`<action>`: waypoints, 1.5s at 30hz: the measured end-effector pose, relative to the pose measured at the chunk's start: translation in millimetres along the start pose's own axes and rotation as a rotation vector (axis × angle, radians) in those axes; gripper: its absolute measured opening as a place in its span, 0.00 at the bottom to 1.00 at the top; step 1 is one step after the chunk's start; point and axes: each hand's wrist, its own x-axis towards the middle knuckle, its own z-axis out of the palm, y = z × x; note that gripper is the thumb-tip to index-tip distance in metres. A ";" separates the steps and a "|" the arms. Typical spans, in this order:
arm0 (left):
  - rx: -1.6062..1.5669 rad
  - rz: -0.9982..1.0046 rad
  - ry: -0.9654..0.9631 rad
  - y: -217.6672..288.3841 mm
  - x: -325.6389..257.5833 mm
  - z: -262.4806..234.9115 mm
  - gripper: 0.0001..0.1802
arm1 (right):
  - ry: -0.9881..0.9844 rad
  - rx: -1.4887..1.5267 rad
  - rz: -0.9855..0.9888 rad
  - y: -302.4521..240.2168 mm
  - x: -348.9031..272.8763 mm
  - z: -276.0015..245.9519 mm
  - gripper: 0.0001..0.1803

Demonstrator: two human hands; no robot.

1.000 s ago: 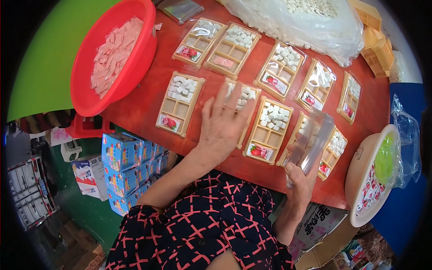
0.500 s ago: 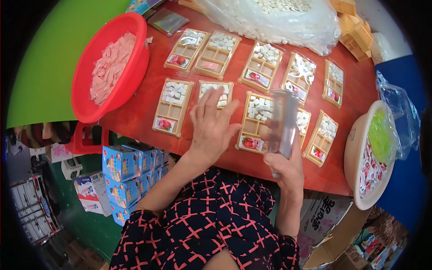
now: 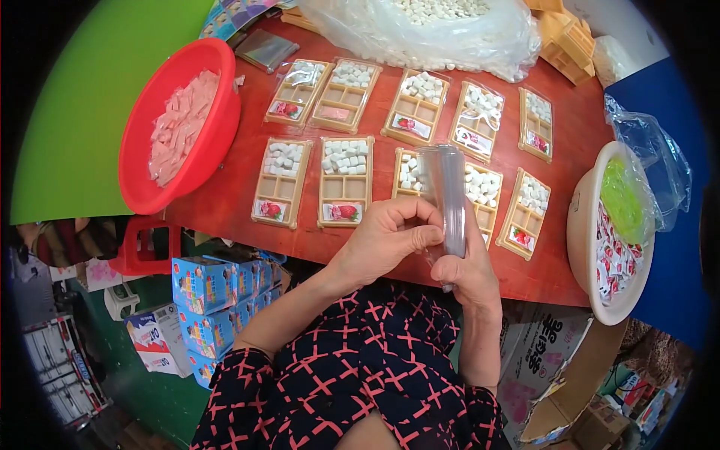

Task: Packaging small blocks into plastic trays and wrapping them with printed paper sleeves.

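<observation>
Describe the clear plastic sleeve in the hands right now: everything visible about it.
The clear plastic sleeve is thin, glossy film, see-through and apparently empty. It stands nearly upright above the red table's near edge, in front of a compartment tray. The right hand grips its lower end; the left hand pinches its left edge.

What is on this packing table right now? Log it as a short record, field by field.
left hand: left hand pinches the near edge of the clear plastic sleeve
right hand: right hand grips the sleeve from below
sleeve: clear, upright, held over the table edge
trays: tan compartment trays in two rows, white cubes in the far cells
left side: red basin of pale pink packets
right side: cream bowl of small sachets
far edge: clear bag of white cubes
surface: red table
</observation>
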 end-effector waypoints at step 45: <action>0.099 -0.002 0.209 -11.3 2.7 5.6 0.20 | 0.338 -0.420 -0.179 -8.8 -5.0 7.4 0.52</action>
